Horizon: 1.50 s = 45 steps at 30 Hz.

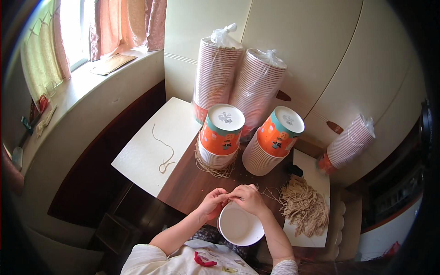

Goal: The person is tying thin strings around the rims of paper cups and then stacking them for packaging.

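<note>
Two hands meet just above a white paper bowl (239, 225) held close to the person's lap. The left hand (212, 203) and the right hand (249, 198) both have their fingers pinched together on a thin piece of twine (268, 193) at the bowl's far rim; the strand trails right toward a loose bundle of cut twine (303, 206) lying on a white board (316, 176). Beyond the hands, on the brown surface (188, 183), stand two upside-down stacks of orange and teal paper bowls (222, 133) (275, 140). A stray string (164, 153) curls on a white panel (146, 151) to the left. Farther back, plastic-wrapped stacks of bowls (238, 80) lean against cream cabinet doors (330, 55).
</note>
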### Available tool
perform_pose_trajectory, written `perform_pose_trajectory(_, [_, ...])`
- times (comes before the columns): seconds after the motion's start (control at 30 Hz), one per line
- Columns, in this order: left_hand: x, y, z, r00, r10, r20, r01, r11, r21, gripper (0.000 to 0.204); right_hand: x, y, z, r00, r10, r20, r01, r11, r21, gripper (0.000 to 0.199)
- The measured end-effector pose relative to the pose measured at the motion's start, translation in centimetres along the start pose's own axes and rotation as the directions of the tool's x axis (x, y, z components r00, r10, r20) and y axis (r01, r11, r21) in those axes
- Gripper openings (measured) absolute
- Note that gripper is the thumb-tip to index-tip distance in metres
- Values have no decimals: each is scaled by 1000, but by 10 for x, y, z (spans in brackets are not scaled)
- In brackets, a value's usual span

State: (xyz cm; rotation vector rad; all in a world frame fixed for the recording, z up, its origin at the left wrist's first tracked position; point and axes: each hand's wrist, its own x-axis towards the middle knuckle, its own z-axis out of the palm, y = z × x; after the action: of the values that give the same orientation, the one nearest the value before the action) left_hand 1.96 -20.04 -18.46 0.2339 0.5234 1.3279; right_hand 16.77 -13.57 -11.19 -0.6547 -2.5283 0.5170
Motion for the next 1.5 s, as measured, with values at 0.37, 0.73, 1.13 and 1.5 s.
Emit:
perform_pose_trajectory(0.37, [-5,5,13,971,232,51,-237,930,282,18,-2,7,6,948,312,62,-303,828,471,9])
perform_pose_trajectory(0.73, [-6,2,12,960,277,47,-276,899,340,16,-2,-14,-4,968,249,-20,-243,955,169,22])
perform_pose_trajectory(1.13, [-8,3,15,962,265,68,-272,898,346,20,-7,-6,2,951,300,-69,-276,930,243,9])
perform_pose_trajectory(1.5, [-5,1,13,967,249,53,-248,874,417,20,-6,-9,-1,935,354,-17,-330,886,325,8])
